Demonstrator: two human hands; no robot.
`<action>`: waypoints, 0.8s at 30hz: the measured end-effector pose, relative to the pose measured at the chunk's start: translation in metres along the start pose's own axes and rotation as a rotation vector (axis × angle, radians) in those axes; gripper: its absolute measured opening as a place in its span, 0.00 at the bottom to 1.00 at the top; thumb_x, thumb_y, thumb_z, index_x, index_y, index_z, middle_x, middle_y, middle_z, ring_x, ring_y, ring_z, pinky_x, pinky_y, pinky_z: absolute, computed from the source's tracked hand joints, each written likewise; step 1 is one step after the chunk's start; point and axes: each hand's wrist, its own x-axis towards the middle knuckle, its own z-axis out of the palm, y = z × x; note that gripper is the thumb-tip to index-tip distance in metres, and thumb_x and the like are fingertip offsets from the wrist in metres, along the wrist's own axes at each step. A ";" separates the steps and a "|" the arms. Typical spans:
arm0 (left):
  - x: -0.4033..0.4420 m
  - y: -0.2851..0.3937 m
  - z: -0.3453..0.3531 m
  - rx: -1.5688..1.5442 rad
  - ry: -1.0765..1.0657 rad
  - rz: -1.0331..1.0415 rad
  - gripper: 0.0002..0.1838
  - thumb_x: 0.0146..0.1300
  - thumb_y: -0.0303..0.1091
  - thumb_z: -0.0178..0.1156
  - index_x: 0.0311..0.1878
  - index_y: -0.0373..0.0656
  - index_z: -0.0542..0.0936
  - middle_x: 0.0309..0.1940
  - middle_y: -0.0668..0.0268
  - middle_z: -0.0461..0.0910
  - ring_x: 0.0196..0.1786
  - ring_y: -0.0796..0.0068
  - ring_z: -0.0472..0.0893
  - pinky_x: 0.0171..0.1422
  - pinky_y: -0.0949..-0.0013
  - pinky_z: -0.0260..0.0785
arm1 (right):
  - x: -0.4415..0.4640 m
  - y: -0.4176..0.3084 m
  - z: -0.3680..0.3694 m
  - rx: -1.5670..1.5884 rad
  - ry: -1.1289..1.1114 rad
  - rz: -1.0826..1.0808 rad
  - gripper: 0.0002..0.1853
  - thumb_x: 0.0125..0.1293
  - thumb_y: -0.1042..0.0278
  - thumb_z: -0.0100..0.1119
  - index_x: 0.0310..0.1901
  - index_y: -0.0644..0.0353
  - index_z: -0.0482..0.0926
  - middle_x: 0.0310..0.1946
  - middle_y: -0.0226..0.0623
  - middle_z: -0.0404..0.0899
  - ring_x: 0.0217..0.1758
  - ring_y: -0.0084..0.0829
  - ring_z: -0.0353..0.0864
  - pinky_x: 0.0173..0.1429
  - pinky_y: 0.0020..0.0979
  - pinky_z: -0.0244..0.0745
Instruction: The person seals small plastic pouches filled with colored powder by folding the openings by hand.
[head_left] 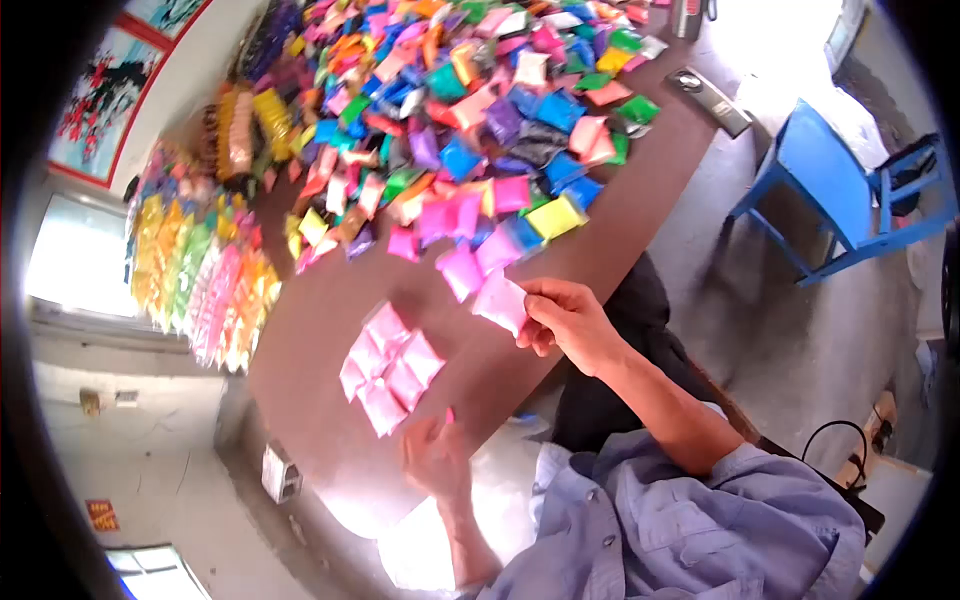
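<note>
A pink packet (497, 303) is pinched in the right hand (565, 318) above the table (310, 345) — held near the edge of a multicoloured heap (460, 110). The left hand (436, 458) is blurred just beside a pink cluster (392, 372) laid on the table — whether anything is gripped cannot be told.

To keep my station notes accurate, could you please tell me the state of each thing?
Pink packet: held, sealing unclear
Right hand: closed on that packet
Left hand: blurred, grip unclear
Pink cluster: lying on the table
Mixed packets: loosely heaped
Blue seat: unoccupied
</note>
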 end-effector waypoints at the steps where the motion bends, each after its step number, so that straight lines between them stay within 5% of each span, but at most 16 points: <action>1: 0.002 0.000 0.008 -0.079 0.029 -0.085 0.10 0.63 0.33 0.70 0.39 0.36 0.84 0.32 0.58 0.82 0.36 0.60 0.82 0.42 0.62 0.76 | -0.009 0.004 0.010 -0.027 -0.047 0.035 0.16 0.80 0.67 0.52 0.59 0.65 0.83 0.37 0.34 0.87 0.34 0.22 0.88 0.31 0.23 0.77; 2: 0.005 0.014 0.008 -0.231 -0.083 -0.211 0.12 0.69 0.32 0.66 0.50 0.33 0.84 0.43 0.60 0.84 0.43 0.70 0.82 0.50 0.66 0.76 | -0.018 0.004 0.019 -0.067 -0.024 0.124 0.15 0.82 0.68 0.50 0.60 0.65 0.82 0.35 0.33 0.86 0.31 0.20 0.85 0.34 0.22 0.78; 4: 0.015 0.033 0.025 -0.507 -0.080 -0.300 0.21 0.68 0.34 0.68 0.60 0.32 0.82 0.52 0.58 0.83 0.52 0.68 0.82 0.60 0.66 0.75 | -0.026 0.019 0.026 -0.124 -0.080 0.118 0.15 0.82 0.69 0.50 0.60 0.65 0.82 0.35 0.33 0.86 0.31 0.20 0.84 0.34 0.23 0.78; 5: 0.020 0.035 0.036 -0.555 -0.040 -0.322 0.19 0.67 0.31 0.71 0.57 0.34 0.83 0.42 0.63 0.84 0.42 0.75 0.82 0.50 0.71 0.76 | -0.029 0.024 0.025 -0.186 -0.103 0.093 0.15 0.81 0.71 0.50 0.61 0.65 0.82 0.35 0.33 0.86 0.32 0.20 0.84 0.34 0.23 0.79; 7: 0.030 0.048 0.042 -0.666 -0.117 -0.472 0.15 0.71 0.33 0.69 0.54 0.33 0.84 0.38 0.64 0.84 0.39 0.80 0.80 0.45 0.74 0.73 | -0.033 0.029 0.023 -0.258 -0.148 0.076 0.16 0.81 0.71 0.50 0.61 0.65 0.81 0.36 0.32 0.86 0.32 0.19 0.84 0.35 0.23 0.79; 11: 0.030 0.040 0.052 -0.565 -0.144 -0.393 0.13 0.74 0.36 0.69 0.46 0.34 0.86 0.31 0.68 0.83 0.35 0.84 0.75 0.38 0.76 0.67 | -0.035 0.018 0.015 -0.465 -0.152 -0.073 0.14 0.78 0.67 0.57 0.57 0.65 0.83 0.38 0.33 0.85 0.34 0.21 0.83 0.37 0.24 0.79; 13: 0.029 0.040 0.055 -0.522 -0.136 -0.316 0.15 0.73 0.40 0.70 0.40 0.34 0.86 0.27 0.72 0.80 0.32 0.86 0.71 0.34 0.76 0.61 | -0.028 0.010 0.012 -0.853 -0.155 -0.393 0.14 0.76 0.66 0.61 0.57 0.65 0.82 0.38 0.34 0.83 0.37 0.24 0.83 0.39 0.26 0.78; 18: 0.034 0.042 0.056 -0.578 -0.158 -0.360 0.15 0.74 0.40 0.69 0.40 0.35 0.85 0.27 0.74 0.80 0.31 0.86 0.71 0.33 0.75 0.60 | -0.014 0.010 0.014 -0.900 -0.227 -0.408 0.12 0.75 0.66 0.64 0.51 0.65 0.84 0.37 0.34 0.82 0.38 0.23 0.82 0.42 0.26 0.77; 22: 0.033 0.049 0.068 -0.887 -0.162 -0.609 0.12 0.75 0.38 0.68 0.46 0.36 0.85 0.31 0.73 0.80 0.32 0.86 0.73 0.34 0.75 0.64 | -0.008 0.030 0.015 -0.591 -0.120 -0.297 0.09 0.75 0.68 0.65 0.48 0.65 0.84 0.37 0.32 0.82 0.40 0.18 0.79 0.42 0.25 0.76; 24: 0.030 0.044 0.073 -0.865 -0.203 -0.560 0.12 0.75 0.37 0.67 0.49 0.37 0.85 0.32 0.73 0.80 0.32 0.86 0.74 0.34 0.75 0.65 | -0.004 0.039 0.014 -0.565 -0.048 -0.349 0.08 0.74 0.70 0.65 0.48 0.65 0.84 0.36 0.30 0.82 0.39 0.16 0.78 0.43 0.25 0.76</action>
